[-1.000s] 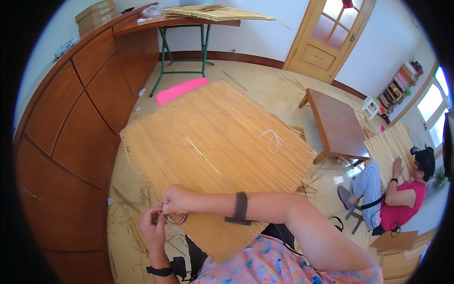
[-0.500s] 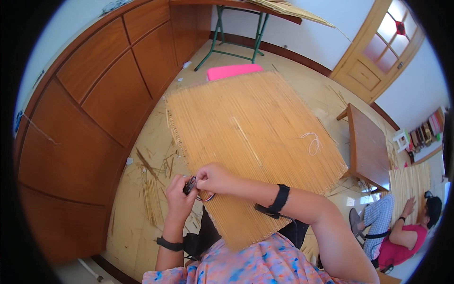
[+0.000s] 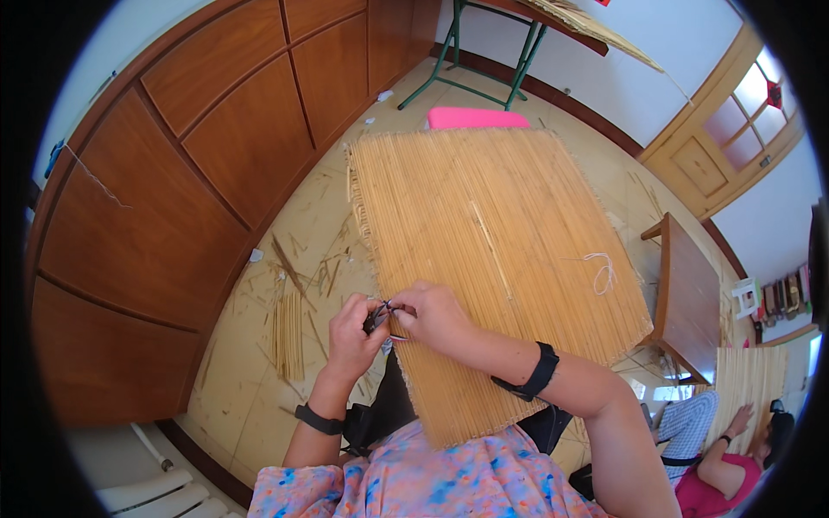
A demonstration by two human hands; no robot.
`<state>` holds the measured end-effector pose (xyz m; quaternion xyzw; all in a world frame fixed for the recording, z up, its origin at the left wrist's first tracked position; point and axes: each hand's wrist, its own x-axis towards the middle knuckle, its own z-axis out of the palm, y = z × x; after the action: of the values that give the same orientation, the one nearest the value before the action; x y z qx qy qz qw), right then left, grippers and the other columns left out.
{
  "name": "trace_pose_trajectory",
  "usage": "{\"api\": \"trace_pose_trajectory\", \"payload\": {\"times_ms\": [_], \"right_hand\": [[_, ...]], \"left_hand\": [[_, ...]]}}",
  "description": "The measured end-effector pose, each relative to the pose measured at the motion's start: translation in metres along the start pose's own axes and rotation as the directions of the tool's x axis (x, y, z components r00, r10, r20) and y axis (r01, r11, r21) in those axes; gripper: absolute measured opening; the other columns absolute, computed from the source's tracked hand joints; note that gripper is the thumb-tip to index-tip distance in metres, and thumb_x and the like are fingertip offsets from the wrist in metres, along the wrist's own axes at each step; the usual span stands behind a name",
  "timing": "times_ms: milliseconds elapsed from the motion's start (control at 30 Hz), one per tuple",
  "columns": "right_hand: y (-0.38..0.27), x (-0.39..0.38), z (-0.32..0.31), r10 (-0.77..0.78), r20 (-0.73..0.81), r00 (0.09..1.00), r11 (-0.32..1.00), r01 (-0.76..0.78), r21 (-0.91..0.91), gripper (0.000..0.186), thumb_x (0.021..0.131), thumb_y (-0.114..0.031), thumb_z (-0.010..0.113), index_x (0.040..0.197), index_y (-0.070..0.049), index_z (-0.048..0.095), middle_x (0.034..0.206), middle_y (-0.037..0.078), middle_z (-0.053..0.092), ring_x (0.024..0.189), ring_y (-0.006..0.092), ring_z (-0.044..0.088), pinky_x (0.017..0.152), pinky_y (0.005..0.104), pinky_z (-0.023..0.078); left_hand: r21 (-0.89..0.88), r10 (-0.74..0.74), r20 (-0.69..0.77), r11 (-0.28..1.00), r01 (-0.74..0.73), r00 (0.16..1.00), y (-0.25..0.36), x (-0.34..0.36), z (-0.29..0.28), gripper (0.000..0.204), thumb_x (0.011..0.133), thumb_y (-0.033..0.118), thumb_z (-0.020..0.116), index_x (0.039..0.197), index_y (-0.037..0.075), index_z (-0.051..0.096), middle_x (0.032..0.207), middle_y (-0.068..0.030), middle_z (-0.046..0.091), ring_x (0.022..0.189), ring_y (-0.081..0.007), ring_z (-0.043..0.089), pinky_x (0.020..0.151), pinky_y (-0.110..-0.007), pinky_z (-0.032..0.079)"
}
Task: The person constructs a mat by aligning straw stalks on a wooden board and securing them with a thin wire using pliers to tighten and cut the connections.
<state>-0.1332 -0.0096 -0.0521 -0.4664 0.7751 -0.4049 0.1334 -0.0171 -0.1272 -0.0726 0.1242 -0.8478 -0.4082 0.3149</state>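
A large straw mat of thin parallel stalks lies in front of me, its near corner over my lap. At its left edge, my left hand is closed around what looks like a small pair of dark scissors. Beside the blades, my right hand pinches with thumb and fingers close together; whatever lies between them is too small to make out. A loose straw strip rests on the mat, with a loop of white thread farther right.
Wooden cabinets line the left side. Cut straw is scattered on the floor. A pink stool shows beyond the mat, and a low wooden table stands right. Another person works at a mat at lower right.
The view has shifted, so the room and mat appear farther right. Both hands stay together at the mat's left edge, and the dark tool's tip now meets the right fingertips.
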Motion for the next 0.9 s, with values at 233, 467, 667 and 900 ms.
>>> {"api": "trace_pose_trajectory", "payload": {"times_ms": [233, 467, 667, 900], "right_hand": [[-0.012, 0.001, -0.002, -0.060, 0.067, 0.996, 0.998, 0.062, -0.024, 0.014, 0.071, -0.015, 0.067, 0.079, -0.004, 0.066, 0.071, 0.013, 0.060, 0.063, 0.0268, 0.060, 0.058, 0.0356, 0.048], [-0.013, 0.002, -0.003, 0.030, 0.104, 0.994, 0.999, -0.034, 0.033, 0.014, 0.070, -0.016, 0.068, 0.076, -0.003, 0.065, 0.069, 0.011, 0.059, 0.061, 0.0240, 0.060, 0.057, 0.0337, 0.048], [-0.012, 0.003, -0.004, 0.013, 0.086, 0.996, 0.999, -0.017, 0.047, 0.013, 0.070, -0.015, 0.068, 0.076, -0.003, 0.065, 0.069, 0.011, 0.059, 0.060, 0.0245, 0.060, 0.057, 0.0343, 0.048], [-0.013, 0.003, -0.008, -0.033, 0.109, 0.993, 0.999, 0.032, 0.009, 0.013, 0.069, -0.012, 0.067, 0.077, -0.003, 0.063, 0.070, 0.010, 0.058, 0.062, 0.0237, 0.059, 0.057, 0.0339, 0.048]], "left_hand": [[-0.033, -0.065, -0.070, 0.998, 0.063, 0.995, 0.001, -0.007, -0.011, 0.011, 0.074, 0.002, 0.065, 0.082, 0.001, 0.057, 0.072, -0.0101, 0.051, 0.060, -0.0217, 0.051, 0.054, -0.030, 0.041], [-0.145, -0.205, -0.032, 0.969, 0.198, 0.978, 0.003, -0.015, -0.011, 0.007, 0.076, 0.000, 0.063, 0.082, 0.000, 0.060, 0.070, -0.0033, 0.057, 0.059, -0.0078, 0.049, 0.053, -0.022, 0.040], [-0.142, -0.247, 0.011, 0.959, 0.246, 0.969, 0.008, -0.011, -0.009, 0.009, 0.076, 0.003, 0.065, 0.082, -0.001, 0.060, 0.067, -0.0028, 0.057, 0.056, -0.0071, 0.048, 0.052, -0.022, 0.040], [-0.188, -0.352, 0.059, 0.915, 0.356, 0.934, 0.018, -0.005, -0.013, 0.013, 0.075, 0.005, 0.066, 0.085, -0.001, 0.060, 0.067, -0.0062, 0.059, 0.055, -0.0096, 0.051, 0.050, -0.025, 0.041]]}}
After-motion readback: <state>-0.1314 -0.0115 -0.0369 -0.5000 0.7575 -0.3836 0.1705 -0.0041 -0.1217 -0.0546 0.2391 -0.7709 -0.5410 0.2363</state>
